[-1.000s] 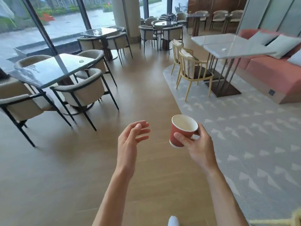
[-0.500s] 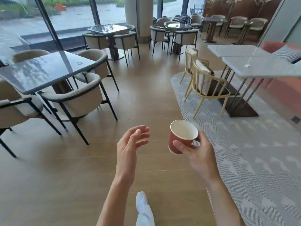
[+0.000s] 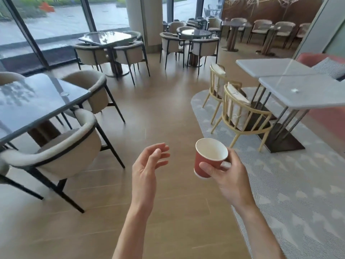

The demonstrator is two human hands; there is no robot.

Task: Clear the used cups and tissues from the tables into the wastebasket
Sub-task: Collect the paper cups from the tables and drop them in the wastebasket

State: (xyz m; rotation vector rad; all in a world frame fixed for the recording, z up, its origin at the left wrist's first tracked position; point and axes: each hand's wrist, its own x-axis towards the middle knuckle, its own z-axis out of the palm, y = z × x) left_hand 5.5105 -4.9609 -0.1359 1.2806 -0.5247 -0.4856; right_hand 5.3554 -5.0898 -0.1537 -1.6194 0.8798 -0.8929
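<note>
Gripping a round red paper cup (image 3: 209, 159), right hand (image 3: 230, 176).

A single head-worn wide-angle view looks forward and down, close over both forearms, across the wooden floor (image 3: 149, 113) toward distant windows (image 3: 61, 21).

Wooden floor (image 3: 153, 113) runs ahead, a patterned grey rug (image 3: 298, 184) over its right side, a small white scrap (image 3: 294, 90) on the pale table (image 3: 306, 94), a small item (image 3: 65, 94) on the dark glossy table (image 3: 33, 101).
</note>
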